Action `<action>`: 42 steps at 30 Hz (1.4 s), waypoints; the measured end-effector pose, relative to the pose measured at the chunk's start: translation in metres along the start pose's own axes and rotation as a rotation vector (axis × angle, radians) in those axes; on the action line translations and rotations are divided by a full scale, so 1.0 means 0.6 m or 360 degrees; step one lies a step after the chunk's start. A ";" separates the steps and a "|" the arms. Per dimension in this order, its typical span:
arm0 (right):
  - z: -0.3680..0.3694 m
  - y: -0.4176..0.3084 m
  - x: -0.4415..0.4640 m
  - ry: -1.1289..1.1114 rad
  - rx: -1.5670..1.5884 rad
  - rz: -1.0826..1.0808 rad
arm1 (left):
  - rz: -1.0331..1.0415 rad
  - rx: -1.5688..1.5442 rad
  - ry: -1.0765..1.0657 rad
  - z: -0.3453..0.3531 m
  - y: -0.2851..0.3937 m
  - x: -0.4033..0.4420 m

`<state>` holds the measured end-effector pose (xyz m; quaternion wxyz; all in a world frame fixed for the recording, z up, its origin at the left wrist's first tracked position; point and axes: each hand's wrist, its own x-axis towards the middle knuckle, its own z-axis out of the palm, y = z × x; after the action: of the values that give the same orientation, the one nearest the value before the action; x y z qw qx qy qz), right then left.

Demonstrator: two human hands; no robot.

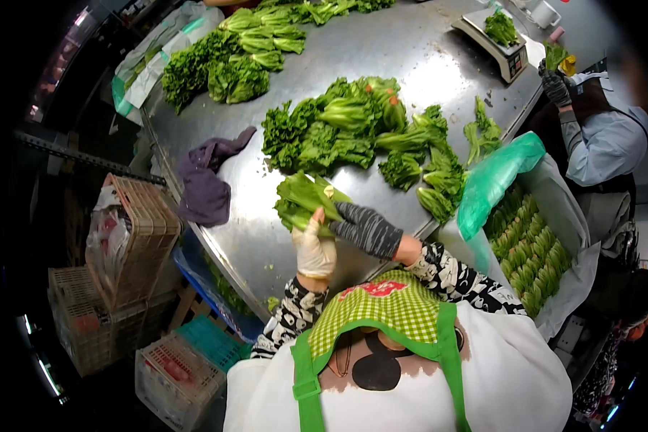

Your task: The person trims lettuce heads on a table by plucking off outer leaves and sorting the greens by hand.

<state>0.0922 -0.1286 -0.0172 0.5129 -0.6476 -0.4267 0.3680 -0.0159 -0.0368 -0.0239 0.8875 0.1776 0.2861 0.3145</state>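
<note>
My left hand point(315, 248), in a pale glove, is closed around a head of leafy lettuce point(301, 201) held above the metal table. My right hand point(367, 229), in a dark grey patterned glove, grips the same head from the right, near its pale cut base; the fingertips are partly hidden by leaves. Just beyond both hands lies a large pile of lettuce point(331, 133) on the table. Several looser heads point(439, 176) spread to its right.
On the metal table point(248, 162) lie a purple cloth point(210, 176), more lettuce point(237, 57) and a scale point(507, 54). A lined crate of lettuce point(529, 248) stands right, plastic crates point(133, 237) left. A co-worker point(605, 137) holds greens at the far right.
</note>
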 end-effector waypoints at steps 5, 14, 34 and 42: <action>-0.008 -0.033 0.005 -0.0202 0.0360 0.0259 | 0.0135 0.0073 0.0087 0.010 0.000 -0.003; -0.076 -0.013 0.005 -0.0092 0.0631 0.0326 | 0.0169 0.0293 -0.0007 0.116 -0.022 0.015; -0.663 0.308 0.185 0.0758 0.0615 0.0263 | 0.1172 0.2564 0.0956 0.021 -0.002 -0.022; -0.709 0.318 0.199 0.1195 0.0867 0.1015 | 0.0597 0.2841 0.1180 -0.015 -0.030 0.023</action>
<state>0.5583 -0.1872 -0.1220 0.6417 -0.6753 0.1123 0.3458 -0.0046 -0.0400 -0.0454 0.2171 0.7153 0.6460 0.1546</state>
